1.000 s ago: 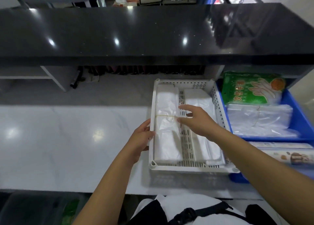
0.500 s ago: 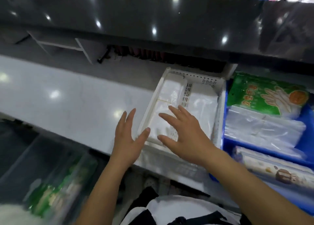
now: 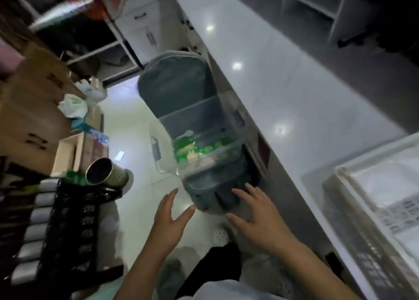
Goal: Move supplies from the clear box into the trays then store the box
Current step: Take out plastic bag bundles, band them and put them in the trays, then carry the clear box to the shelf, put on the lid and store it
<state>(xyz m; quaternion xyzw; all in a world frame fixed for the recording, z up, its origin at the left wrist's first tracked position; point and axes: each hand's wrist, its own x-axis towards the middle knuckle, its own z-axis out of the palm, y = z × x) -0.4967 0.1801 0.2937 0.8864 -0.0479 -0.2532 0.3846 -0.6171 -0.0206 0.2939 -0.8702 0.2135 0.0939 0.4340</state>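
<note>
1. Two hands reach out low in the frame, both with fingers spread and holding nothing: my left hand (image 3: pixel 170 218) at 6 o'clock, my right hand (image 3: pixel 258 215) just beside it toward 5 o'clock, the two apart.
2. Just beyond my fingertips, at the centre, the clear box (image 3: pixel 204 150) sits on a grey chair (image 3: pixel 174 84) with its lid open. Neither hand touches it. Green packets (image 3: pixel 188 149) show through its wall.
3. From 12 o'clock down to 4 o'clock runs the white counter (image 3: pixel 272 73), glossy and carrying bright spots of reflected light. The chair stands close against its edge.
4. At 3 to 4 o'clock, the white perforated tray (image 3: pixel 353 209) rests on that counter, with white stock inside it.
5. Pale floor tiles (image 3: pixel 127 127) fill the aisle between the counter and the clutter at 9 o'clock.
6. At 9 o'clock, cardboard boxes (image 3: pixel 34 109) stand stacked, with a crumpled white bag (image 3: pixel 72 107) on one of them.
7. At 7 to 8 o'clock, a black crate (image 3: pixel 74 215) sits beside a metal cup (image 3: pixel 106 172) that is tilted with its mouth toward me.
8. At 11 o'clock, white cabinets (image 3: pixel 145 27) and open shelving stand in dim light, too blurred to read further.
</note>
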